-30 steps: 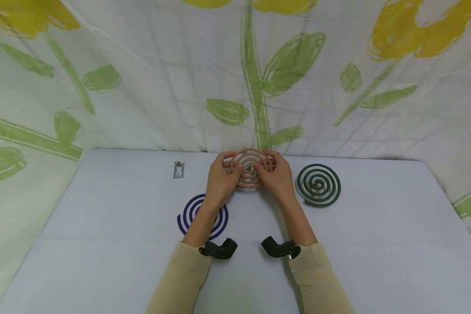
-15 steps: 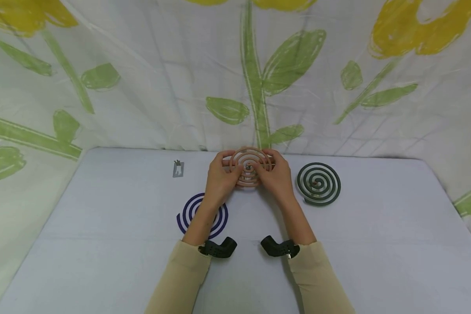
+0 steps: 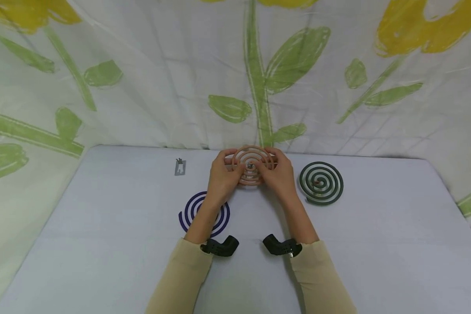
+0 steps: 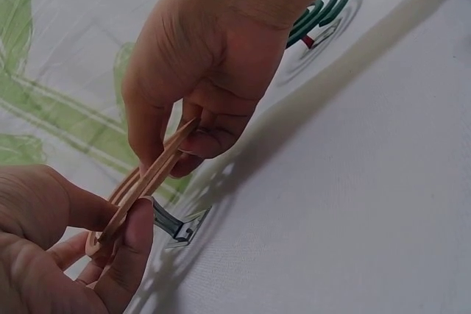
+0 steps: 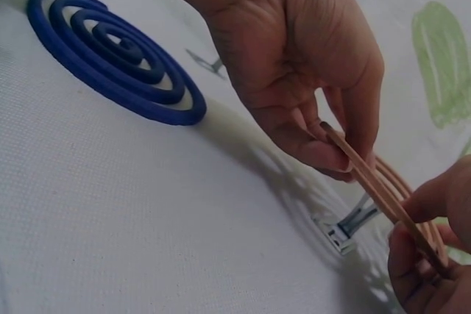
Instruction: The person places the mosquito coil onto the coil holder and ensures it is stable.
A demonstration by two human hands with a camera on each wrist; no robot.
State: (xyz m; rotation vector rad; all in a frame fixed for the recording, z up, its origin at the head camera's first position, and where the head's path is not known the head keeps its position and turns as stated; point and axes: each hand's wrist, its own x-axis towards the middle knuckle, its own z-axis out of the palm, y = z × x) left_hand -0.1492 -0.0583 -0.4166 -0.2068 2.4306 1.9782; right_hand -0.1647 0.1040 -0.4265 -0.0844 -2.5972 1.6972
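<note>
A brown mosquito coil (image 5: pixel 383 195) is held tilted by both hands near the table's back edge. My left hand (image 3: pixel 221 176) pinches its left side between thumb and fingers, and my right hand (image 3: pixel 279 175) does the same on the right. Both thumbs lie near the coil's middle in the head view. Under it a metal coil stand (image 4: pixel 176 227) stands upright on the table, its prong reaching up to the coil; the exact contact is hidden. A green mosquito coil (image 3: pixel 321 203) sits to the right. Partly behind my left forearm lies a blue mosquito coil (image 5: pixel 110 92).
Another small metal coil stand (image 3: pixel 183 168) is at the back left with its tab raised. Beneath the green coil a stand with a reddish tip (image 4: pixel 307 40) shows. A white cloth with painted flowers (image 3: pixel 172 87) hangs behind the white table (image 3: pixel 102 244).
Both hands keep their hold on the brown coil with hardly any motion. The head view has shifted slightly; the other coils and the stand stay in place.
</note>
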